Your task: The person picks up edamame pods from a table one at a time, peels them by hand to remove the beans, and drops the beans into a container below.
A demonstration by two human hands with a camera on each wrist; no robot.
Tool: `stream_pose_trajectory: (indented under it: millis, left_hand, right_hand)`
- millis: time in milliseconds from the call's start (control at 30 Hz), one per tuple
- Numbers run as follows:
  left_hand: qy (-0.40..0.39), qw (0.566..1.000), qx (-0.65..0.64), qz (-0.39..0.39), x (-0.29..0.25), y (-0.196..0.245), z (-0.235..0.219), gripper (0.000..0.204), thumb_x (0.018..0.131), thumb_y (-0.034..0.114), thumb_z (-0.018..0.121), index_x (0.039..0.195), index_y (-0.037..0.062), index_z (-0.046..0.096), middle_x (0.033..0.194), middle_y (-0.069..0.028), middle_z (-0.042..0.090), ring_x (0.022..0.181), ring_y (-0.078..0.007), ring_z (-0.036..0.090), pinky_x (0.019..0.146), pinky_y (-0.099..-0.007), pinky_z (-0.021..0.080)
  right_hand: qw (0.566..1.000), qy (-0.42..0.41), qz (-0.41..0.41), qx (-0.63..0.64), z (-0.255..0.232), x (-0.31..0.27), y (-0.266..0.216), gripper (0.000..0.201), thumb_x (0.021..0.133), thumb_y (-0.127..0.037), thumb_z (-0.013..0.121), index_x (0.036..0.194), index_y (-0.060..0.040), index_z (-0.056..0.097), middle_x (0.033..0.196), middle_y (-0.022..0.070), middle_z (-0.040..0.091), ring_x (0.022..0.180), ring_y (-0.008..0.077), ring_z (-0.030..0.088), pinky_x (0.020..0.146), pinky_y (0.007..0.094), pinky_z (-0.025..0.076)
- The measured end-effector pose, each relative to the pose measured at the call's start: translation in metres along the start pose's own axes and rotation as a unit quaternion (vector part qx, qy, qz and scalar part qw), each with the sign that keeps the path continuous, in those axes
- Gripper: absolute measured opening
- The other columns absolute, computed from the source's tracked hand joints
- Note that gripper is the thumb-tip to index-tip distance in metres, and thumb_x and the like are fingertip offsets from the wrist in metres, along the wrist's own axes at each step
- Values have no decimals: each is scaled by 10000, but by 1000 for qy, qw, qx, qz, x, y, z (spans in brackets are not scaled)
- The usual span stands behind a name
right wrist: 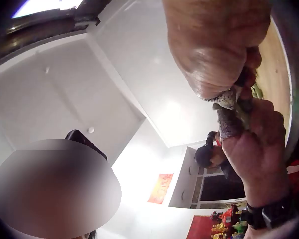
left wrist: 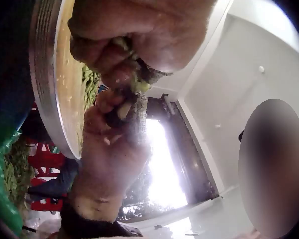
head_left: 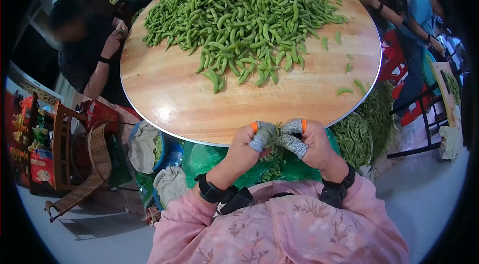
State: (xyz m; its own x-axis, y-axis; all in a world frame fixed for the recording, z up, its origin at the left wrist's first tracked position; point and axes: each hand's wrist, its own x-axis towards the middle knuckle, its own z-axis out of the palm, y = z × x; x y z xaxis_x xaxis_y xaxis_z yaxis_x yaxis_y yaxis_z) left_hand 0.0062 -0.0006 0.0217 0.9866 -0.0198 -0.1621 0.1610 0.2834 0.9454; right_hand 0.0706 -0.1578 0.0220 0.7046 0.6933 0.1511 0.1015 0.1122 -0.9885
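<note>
Both hands meet just off the near edge of the round wooden table (head_left: 199,122), with grey finger covers on thumbs and fingers. My left hand (head_left: 243,145) curls its covered thumb and fingers around a green soybean pod (right wrist: 245,118). From the other side, my right hand (head_left: 315,140) pinches at the same spot, its fingertips right against the left ones. Most of the pod is hidden by the fingers in every view. A large heap of green soybean pods (head_left: 239,14) covers the table's far half.
Below the hands lies a green plastic bag (head_left: 199,161) with pods on it. Uncut bean plants (head_left: 369,124) pile up at the right. A blue tub (head_left: 134,136) with a cloth stands at the left, beside a wooden chair (head_left: 65,139). Other people (head_left: 75,39) sit around the table.
</note>
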Motion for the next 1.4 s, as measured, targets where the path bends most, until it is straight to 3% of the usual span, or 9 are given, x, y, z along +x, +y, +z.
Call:
stream_pose_trajectory:
  millis: [133, 367, 633, 867, 933, 1033, 1167, 1300, 1400]
  left_hand:
    - [-14, 993, 95, 65, 0, -6, -2, 195, 845, 250, 534, 781, 67, 513, 618, 31, 461, 506, -39, 393, 453, -168, 289]
    - [-35, 998, 47, -6, -1, -2, 0, 136, 858, 204, 503, 857, 71, 525, 618, 37, 462, 501, -32, 381, 441, -169, 258]
    - [-37, 979, 202, 3, -3, -14, -5, 193, 834, 54, 473, 1025, 23, 486, 849, -26, 550, 752, -70, 500, 660, -193, 409]
    - [6, 979, 194, 64, -2, -8, 7, 257, 769, 69, 545, 1011, -3, 502, 783, -80, 577, 679, -145, 548, 611, -267, 434]
    - [-38, 886, 450, 103, -5, 4, 10, 287, 754, 39, 555, 1036, 17, 508, 793, -97, 588, 754, -180, 580, 674, -263, 441]
    - [1, 836, 500, 225, -6, 5, 0, 263, 741, 25, 566, 1003, 16, 542, 776, -129, 588, 718, -218, 589, 651, -274, 451]
    - [245, 810, 498, 190, 14, 17, -45, 201, 754, 102, 614, 925, 8, 565, 700, -118, 597, 624, -201, 582, 584, -284, 458]
    - [302, 675, 672, 32, 49, 42, -84, 280, 736, 254, 612, 830, -6, 566, 690, -162, 592, 679, -332, 579, 588, -385, 453]
    - [260, 673, 693, 4, 63, 36, -101, 274, 737, 278, 607, 815, 18, 571, 695, -164, 591, 685, -339, 578, 581, -396, 447]
  right_hand:
    - [1000, 2, 11, 5, 1, -1, 2, 88, 750, 27, 552, 837, 37, 559, 729, 16, 545, 685, 64, 481, 623, 208, 411]
    - [999, 35, 17, -26, -1, -1, -1, 82, 762, 10, 558, 840, 32, 571, 747, 22, 578, 691, 61, 502, 617, 209, 419]
    - [996, 78, 25, -22, -3, -6, 3, 69, 771, 11, 548, 831, 33, 574, 738, 21, 592, 679, 61, 516, 608, 215, 431]
    - [988, 109, 7, -109, -5, -8, -3, 99, 760, -11, 560, 850, 20, 586, 731, 43, 602, 665, 88, 538, 609, 234, 440]
    - [974, 139, -10, -176, -18, -13, -3, 121, 744, -34, 577, 856, 10, 593, 712, 69, 603, 652, 126, 554, 611, 252, 445]
    - [934, 188, 18, -302, -65, -40, -26, 151, 715, -17, 570, 861, 12, 593, 705, 121, 598, 657, 186, 575, 599, 275, 441]
    - [777, 254, 128, -561, -138, -92, -15, 191, 691, 16, 536, 878, 27, 577, 711, 141, 577, 676, 210, 573, 589, 290, 422]
    - [764, 260, 216, -550, -162, -105, -4, 177, 709, 12, 549, 883, 28, 576, 731, 115, 585, 681, 180, 567, 611, 274, 428]
    - [862, 307, 66, -398, -120, -75, -9, 164, 734, -4, 572, 894, 30, 580, 747, 77, 596, 693, 134, 559, 626, 252, 434]
